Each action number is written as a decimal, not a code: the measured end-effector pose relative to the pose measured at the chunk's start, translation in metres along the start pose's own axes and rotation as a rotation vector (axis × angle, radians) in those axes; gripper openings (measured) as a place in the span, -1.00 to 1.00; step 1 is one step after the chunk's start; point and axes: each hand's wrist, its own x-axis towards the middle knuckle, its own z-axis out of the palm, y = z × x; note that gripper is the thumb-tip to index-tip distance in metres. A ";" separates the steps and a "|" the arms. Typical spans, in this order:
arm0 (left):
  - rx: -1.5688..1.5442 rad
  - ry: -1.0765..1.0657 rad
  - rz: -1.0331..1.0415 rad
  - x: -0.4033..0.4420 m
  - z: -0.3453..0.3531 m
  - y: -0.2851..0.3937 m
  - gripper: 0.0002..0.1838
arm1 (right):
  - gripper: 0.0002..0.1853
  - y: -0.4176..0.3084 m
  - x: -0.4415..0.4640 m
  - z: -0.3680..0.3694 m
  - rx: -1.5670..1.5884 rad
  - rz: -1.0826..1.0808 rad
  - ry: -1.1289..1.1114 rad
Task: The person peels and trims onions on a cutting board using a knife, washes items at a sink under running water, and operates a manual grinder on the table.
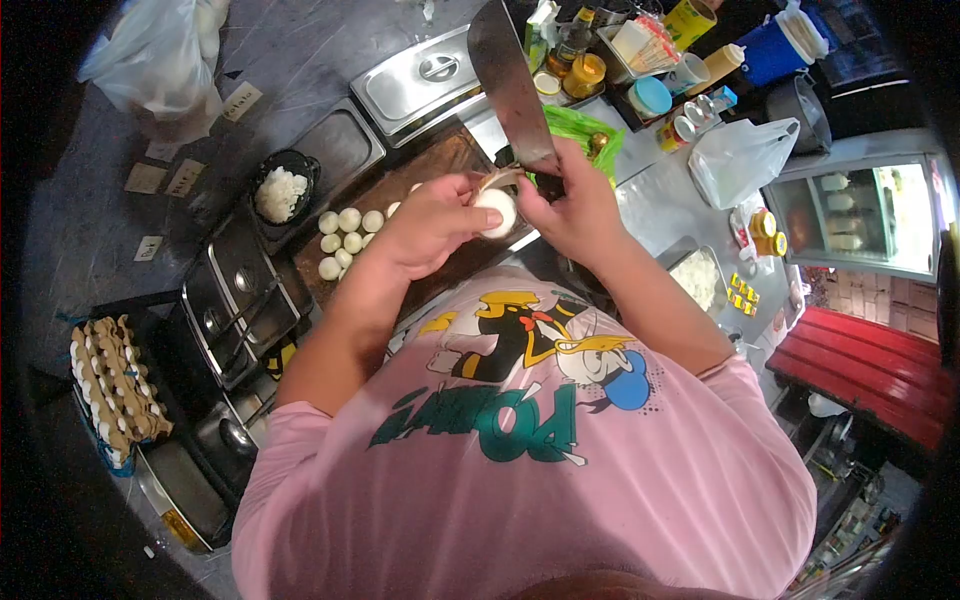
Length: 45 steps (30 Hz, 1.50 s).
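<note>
My left hand (425,228) is closed around a white, rounded onion (495,212), with the thumb across its front. A strip of brownish skin (498,180) stands at the onion's upper edge. My right hand (580,208) grips a cleaver (512,90) near the handle, its broad blade pointing up and away. The right thumb and fingers are also close to the onion's skin; whether they pinch it, I cannot tell. Below both hands lies a brown cutting board (455,152). Several peeled onions (350,242) are grouped on its left part, some hidden behind my left hand.
Left of the board is a black bowl (282,194) of white pieces. Lidded steel pans (425,75) stand beyond and to the left. An egg tray (118,385) sits far left. Bottles and jars (585,75), a white plastic bag (745,160) and a container of white food (695,278) are right.
</note>
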 end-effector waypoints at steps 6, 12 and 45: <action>0.144 -0.150 -0.128 0.004 -0.012 0.015 -0.54 | -0.48 0.003 0.004 0.001 0.006 -0.055 -0.017; 0.123 -0.129 -0.212 0.004 -0.018 0.020 -0.50 | -0.46 0.006 0.010 0.003 -0.030 -0.018 0.018; 1.142 0.313 -0.345 -0.019 -0.108 -0.121 -0.49 | -0.63 0.213 0.048 -0.026 -0.462 0.467 0.288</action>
